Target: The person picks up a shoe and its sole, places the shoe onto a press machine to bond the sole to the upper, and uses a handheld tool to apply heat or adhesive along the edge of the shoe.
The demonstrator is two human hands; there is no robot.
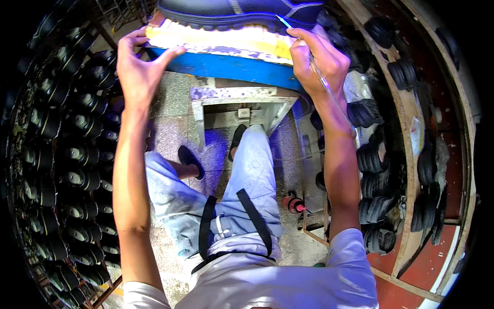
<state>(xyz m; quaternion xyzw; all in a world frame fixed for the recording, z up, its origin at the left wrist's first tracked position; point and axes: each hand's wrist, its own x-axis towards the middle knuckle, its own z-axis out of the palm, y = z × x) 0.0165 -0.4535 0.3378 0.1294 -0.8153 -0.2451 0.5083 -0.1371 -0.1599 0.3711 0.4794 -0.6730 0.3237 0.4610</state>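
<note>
A black shoe point(221, 8) with pale grey stitching and a ribbed dark sole lies along the top edge of the view, its upper part cut off. Under it is a brightly lit, worn yellow-white work surface point(226, 40) with a blue front edge point(231, 68). My right hand point(320, 61) pinches a thin pen-like tool point(324, 82), its pale tip touching or very near the shoe just above the sole. At the surface's left end, my left hand point(141, 67) rests with thumb and fingers spread, the thumb along the front edge.
Below the work surface stands a whitish frame point(234, 94) with a small box-like fitting inside. Racks of many dark shoes point(82, 154) fill the left side. To the right, shelves point(406, 154) hold more black shoes point(373, 157). A red-and-black object point(294, 203) sits on the floor.
</note>
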